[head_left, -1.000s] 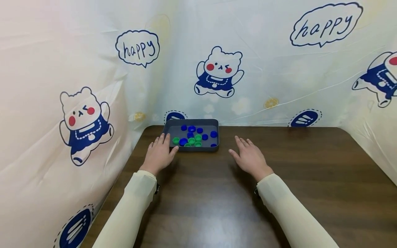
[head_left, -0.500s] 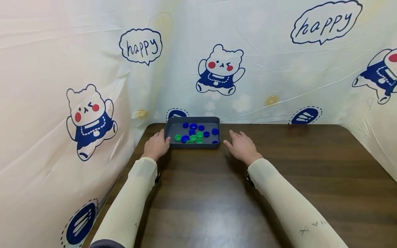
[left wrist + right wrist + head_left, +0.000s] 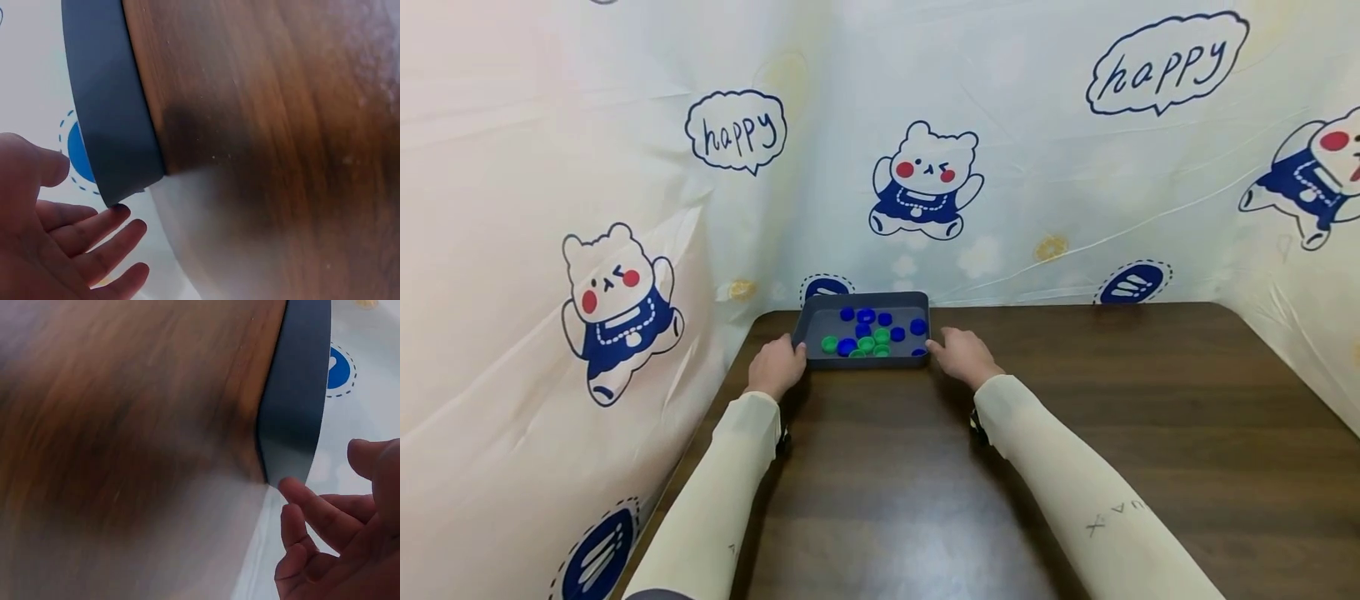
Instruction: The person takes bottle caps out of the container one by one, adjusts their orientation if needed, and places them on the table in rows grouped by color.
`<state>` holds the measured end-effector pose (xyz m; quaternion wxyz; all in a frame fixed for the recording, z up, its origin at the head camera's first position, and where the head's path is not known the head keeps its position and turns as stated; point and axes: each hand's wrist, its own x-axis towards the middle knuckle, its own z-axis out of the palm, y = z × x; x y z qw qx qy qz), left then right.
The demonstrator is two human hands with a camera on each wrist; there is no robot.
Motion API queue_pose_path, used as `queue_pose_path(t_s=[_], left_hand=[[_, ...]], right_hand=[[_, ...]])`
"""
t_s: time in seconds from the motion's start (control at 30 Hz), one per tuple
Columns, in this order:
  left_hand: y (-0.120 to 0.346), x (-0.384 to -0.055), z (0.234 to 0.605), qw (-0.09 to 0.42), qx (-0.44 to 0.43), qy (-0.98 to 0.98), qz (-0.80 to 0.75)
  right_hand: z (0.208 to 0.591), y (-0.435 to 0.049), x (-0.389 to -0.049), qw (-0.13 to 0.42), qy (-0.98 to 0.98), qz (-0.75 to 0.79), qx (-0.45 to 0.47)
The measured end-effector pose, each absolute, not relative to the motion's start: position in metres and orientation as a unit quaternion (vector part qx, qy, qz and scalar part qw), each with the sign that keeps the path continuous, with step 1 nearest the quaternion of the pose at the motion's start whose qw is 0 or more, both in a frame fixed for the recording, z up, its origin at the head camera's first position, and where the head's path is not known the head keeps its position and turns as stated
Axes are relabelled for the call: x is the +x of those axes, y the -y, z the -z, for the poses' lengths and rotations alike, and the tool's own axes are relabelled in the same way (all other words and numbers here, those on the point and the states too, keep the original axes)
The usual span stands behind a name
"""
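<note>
A dark grey rectangular tray (image 3: 863, 364) sits at the back of the table, holding several round blue caps (image 3: 867, 316) and green caps (image 3: 882, 335). My left hand (image 3: 775, 365) is at its left end; in the left wrist view its fingers (image 3: 128, 234) are loosely extended, one fingertip right at the tray's corner, and the thumb stands beside the rim. At the opposite end is my right hand (image 3: 964, 356). A fingertip (image 3: 290, 486) meets the lower corner of the tray wall in the right wrist view, while the thumb stays apart from the wall.
The brown wooden table (image 3: 1112, 400) extends to the front and right. Behind it and on both sides hangs a pale curtain (image 3: 1022, 167) printed with bears and "happy" bubbles. The tray is close to the table's back edge.
My left hand has drawn back from over the tray's front left part to its left end. My right hand has moved left, up to the tray's right end. The caps stay in place.
</note>
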<state>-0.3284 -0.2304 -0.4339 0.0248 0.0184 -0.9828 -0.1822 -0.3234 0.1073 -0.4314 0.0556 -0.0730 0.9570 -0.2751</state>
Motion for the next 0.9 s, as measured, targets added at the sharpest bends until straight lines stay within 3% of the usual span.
queue_pose_path(t_s=[0.4, 0.9], left_hand=[[0.237, -0.338, 0.443, -0.012, 0.051, 0.970, 0.238], [0.233, -0.335, 0.443, -0.013, 0.046, 0.958, 0.281]], right_hand=[[0.444, -0.098, -0.334, 0.056, -0.947, 0.310, -0.064], [0.445, -0.104, -0.334, 0.061, -0.941, 0.325, -0.072]])
